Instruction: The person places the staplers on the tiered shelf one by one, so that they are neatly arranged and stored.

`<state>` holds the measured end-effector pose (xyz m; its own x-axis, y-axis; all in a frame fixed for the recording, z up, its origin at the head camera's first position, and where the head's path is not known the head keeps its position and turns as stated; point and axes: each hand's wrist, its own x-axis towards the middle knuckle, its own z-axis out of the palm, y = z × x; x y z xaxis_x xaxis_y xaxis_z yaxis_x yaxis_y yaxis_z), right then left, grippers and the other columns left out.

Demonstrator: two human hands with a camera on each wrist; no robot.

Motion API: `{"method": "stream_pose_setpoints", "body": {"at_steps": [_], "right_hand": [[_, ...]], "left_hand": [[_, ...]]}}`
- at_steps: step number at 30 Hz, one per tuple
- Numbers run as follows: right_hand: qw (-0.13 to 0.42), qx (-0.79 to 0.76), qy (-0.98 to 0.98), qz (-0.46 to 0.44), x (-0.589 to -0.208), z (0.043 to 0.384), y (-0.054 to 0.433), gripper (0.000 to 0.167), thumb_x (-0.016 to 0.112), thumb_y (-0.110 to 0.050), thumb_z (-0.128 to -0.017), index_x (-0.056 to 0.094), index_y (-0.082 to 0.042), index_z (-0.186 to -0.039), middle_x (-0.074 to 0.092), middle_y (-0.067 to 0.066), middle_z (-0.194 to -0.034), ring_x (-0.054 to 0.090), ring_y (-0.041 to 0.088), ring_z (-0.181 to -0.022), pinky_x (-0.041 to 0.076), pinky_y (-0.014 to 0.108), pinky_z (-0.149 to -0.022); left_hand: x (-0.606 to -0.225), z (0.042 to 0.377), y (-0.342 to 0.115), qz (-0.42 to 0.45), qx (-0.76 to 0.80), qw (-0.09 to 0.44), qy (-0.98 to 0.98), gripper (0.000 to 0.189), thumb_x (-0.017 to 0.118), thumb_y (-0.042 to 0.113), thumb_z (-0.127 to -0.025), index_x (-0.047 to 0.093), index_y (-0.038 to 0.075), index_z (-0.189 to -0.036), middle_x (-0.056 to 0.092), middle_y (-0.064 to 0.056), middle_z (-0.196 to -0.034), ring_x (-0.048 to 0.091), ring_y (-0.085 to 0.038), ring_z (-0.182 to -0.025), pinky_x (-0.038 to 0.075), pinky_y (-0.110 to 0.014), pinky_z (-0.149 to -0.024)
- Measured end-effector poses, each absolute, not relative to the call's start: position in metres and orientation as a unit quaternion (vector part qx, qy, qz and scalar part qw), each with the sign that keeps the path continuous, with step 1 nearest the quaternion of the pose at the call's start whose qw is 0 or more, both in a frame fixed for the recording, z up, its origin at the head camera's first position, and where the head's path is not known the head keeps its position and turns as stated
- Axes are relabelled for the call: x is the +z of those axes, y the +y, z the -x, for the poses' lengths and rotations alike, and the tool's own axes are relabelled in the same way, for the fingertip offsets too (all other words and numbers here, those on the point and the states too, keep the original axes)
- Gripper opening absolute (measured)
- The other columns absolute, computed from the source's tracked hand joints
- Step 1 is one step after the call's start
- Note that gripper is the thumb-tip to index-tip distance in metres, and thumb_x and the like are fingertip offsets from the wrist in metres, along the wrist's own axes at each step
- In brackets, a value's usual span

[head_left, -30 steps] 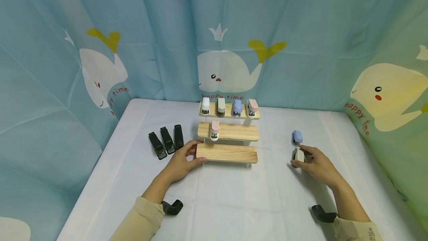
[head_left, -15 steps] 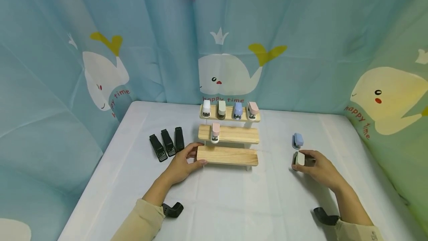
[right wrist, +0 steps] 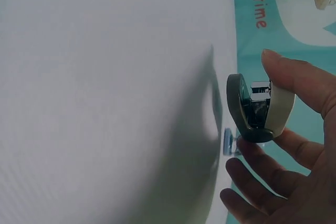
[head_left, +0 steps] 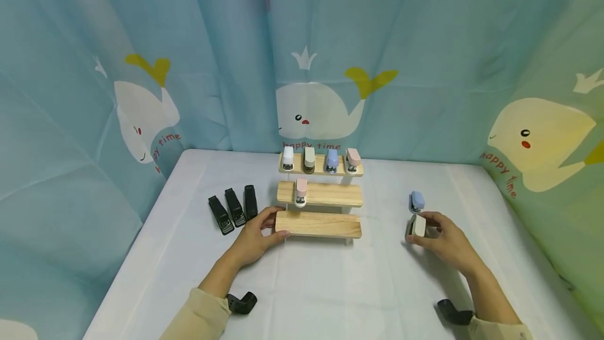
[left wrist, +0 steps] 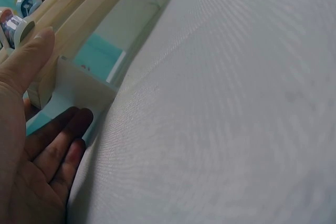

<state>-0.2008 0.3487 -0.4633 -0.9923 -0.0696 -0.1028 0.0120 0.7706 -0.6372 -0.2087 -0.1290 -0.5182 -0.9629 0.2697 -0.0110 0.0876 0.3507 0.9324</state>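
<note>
My left hand [head_left: 252,240] grips the left end of the lowest shelf on a three-tier wooden stand [head_left: 318,224]. In the left wrist view, its thumb lies along the wood and the fingers [left wrist: 58,153] reach beside the white support. On the right, my right hand [head_left: 448,240] pinches a small cream stapler [head_left: 417,227] between thumb and fingers, close over the white table. The right wrist view shows this stapler [right wrist: 260,108] end-on, its metal part visible. A blue mini stapler [head_left: 417,201] stands just behind it. One pink stapler [head_left: 300,192] is on the middle shelf.
White, grey-green, blue and pink staplers line the top shelf [head_left: 321,168]. Three black staplers [head_left: 236,208] lie left of the stand, near my left hand. A whale-printed curtain [head_left: 226,67] surrounds the table [head_left: 330,298] at the back and sides.
The cream stapler has tilted slightly in my right hand, its fingers shifting a little around it. My left hand keeps its hold on the stand. The head view has shifted slightly.
</note>
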Motion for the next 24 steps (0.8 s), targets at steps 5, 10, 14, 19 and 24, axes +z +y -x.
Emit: {"method": "stream_pose_setpoints", "body": {"at_steps": [5, 10, 14, 19, 24], "right_hand": [[0.064, -0.345, 0.936, 0.017, -0.460, 0.196, 0.342, 0.087, 0.083, -0.043, -0.088, 0.043, 0.000, -0.152, 0.048, 0.035, -0.146, 0.040, 0.057, -0.134, 0.042, 0.073, -0.098], [0.050, -0.361, 0.931, 0.030, -0.456, 0.195, 0.336, 0.082, 0.083, -0.041, -0.088, 0.046, 0.001, -0.148, 0.052, 0.033, -0.143, 0.042, 0.056, -0.134, 0.040, 0.071, -0.101], [0.028, -0.369, 0.928, 0.049, -0.454, 0.196, 0.332, 0.077, 0.084, -0.037, -0.088, 0.049, 0.001, -0.145, 0.057, 0.030, -0.139, 0.048, 0.048, -0.132, 0.037, 0.066, -0.107], [0.012, -0.368, 0.928, 0.054, -0.453, 0.196, 0.327, 0.075, 0.084, -0.038, -0.089, 0.051, 0.000, -0.145, 0.061, 0.027, -0.136, 0.052, 0.042, -0.129, 0.038, 0.060, -0.107], [0.026, -0.380, 0.924, 0.044, -0.450, 0.193, 0.323, 0.077, 0.081, -0.042, -0.091, 0.049, -0.002, -0.148, 0.059, 0.027, -0.138, 0.049, 0.045, -0.132, 0.039, 0.062, -0.106]], "left_hand": [[-0.521, 0.207, -0.128, -0.112, 0.563, 0.082, 0.815, 0.061, 0.081, 0.046, -0.089, 0.053, 0.041, -0.142, 0.069, 0.005, -0.134, 0.063, -0.022, -0.131, 0.045, -0.052, -0.115], [-0.522, 0.206, -0.128, -0.116, 0.563, 0.079, 0.815, 0.061, 0.081, 0.047, -0.089, 0.053, 0.040, -0.143, 0.068, 0.004, -0.135, 0.063, -0.023, -0.130, 0.046, -0.052, -0.114], [-0.521, 0.207, -0.129, -0.118, 0.562, 0.075, 0.816, 0.061, 0.081, 0.047, -0.089, 0.053, 0.040, -0.142, 0.068, 0.004, -0.134, 0.064, -0.022, -0.129, 0.046, -0.052, -0.113], [-0.520, 0.208, -0.129, -0.120, 0.563, 0.075, 0.814, 0.061, 0.081, 0.046, -0.089, 0.053, 0.040, -0.143, 0.069, 0.005, -0.133, 0.064, -0.021, -0.129, 0.046, -0.051, -0.114], [-0.520, 0.208, -0.129, -0.121, 0.559, 0.075, 0.817, 0.060, 0.080, 0.047, -0.089, 0.053, 0.040, -0.143, 0.069, 0.005, -0.133, 0.063, -0.022, -0.130, 0.046, -0.052, -0.114]]}}
